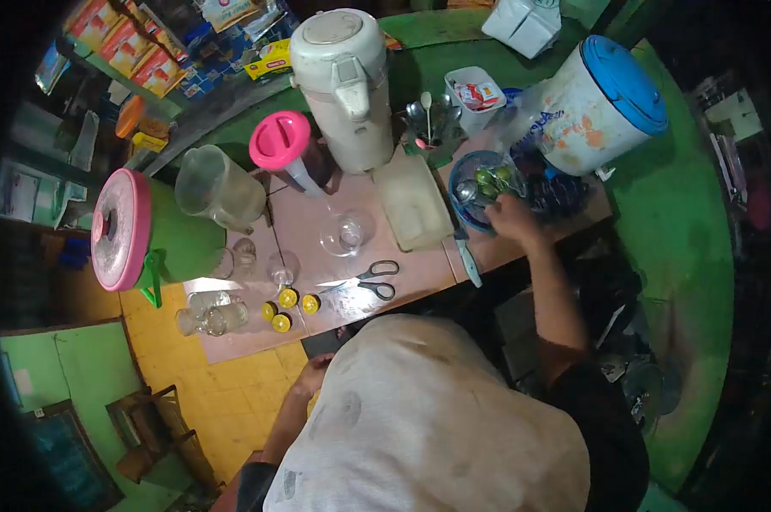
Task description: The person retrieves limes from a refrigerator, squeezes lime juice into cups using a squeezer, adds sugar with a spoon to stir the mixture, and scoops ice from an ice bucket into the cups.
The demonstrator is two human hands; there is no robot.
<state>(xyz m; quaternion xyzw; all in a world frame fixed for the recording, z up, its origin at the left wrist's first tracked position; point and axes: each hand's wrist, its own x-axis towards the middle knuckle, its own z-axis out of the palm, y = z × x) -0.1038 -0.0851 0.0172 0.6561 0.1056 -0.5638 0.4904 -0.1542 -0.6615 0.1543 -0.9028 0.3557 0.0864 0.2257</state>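
Observation:
My right hand (513, 218) reaches to a blue basket (464, 175) at the right of the table. Its fingers are curled at the edge of a clear plastic bag of green limes (493, 181); what they grip is hidden. A metal strainer or ladle (466, 190) lies beside the bag. Below the basket is a knife (468, 260) with a pale blue handle. My left hand (315, 374) is low beside my body, near the table's front edge, its fingers partly hidden. Close above it lie several halved citrus fruits (288, 298) and black-handled scissors (377, 281).
On the table stand a green jug with pink lid (181, 230), a clear pitcher (219, 188), a pink-lidded pitcher (287, 149), a white pump flask (343, 94), a plastic tray (413, 205), glasses (219, 316) and a spoon holder (428, 128). A blue-lidded dispenser (586, 111) stands right.

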